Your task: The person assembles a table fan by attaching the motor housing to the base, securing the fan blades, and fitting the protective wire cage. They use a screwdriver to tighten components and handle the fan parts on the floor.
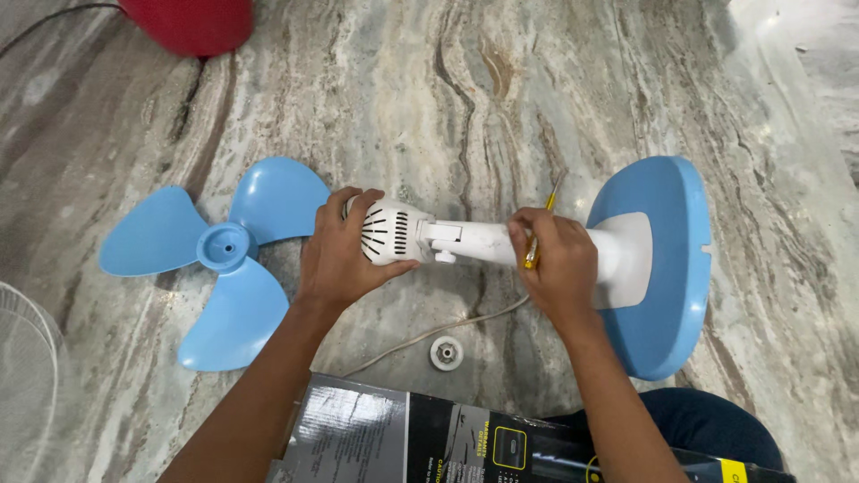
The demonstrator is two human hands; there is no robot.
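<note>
Marble floor [465, 98], streaked grey, brown and cream, fills the view from above. A small white fan body [474, 240] lies on its side across the middle. Its round blue base [667, 268] stands on edge at the right, and its white vented motor housing [386, 234] points left.

The left hand [338, 259] cups the motor housing, fingers curled over its top and thumb underneath. The right hand [557, 259] closes around the fan's white neck and also pinches a thin yellow-handled screwdriver [542, 228], whose tip angles up and away.

A pale blue three-bladed propeller [219, 255] lies flat on the floor just left of the left hand. A small white round cap [446, 352] sits on the floor near the middle, beside a thin white cord [420, 335] that trails from under the fan.

A rectangular black and grey cardboard box [429, 434], with a small yellow-outlined panel and a yellow corner patch, lies at the near edge between the forearms. A white wire fan guard [22, 376] shows at the near left edge. Part of a red rounded object [192, 22] shows at the far left.
</note>
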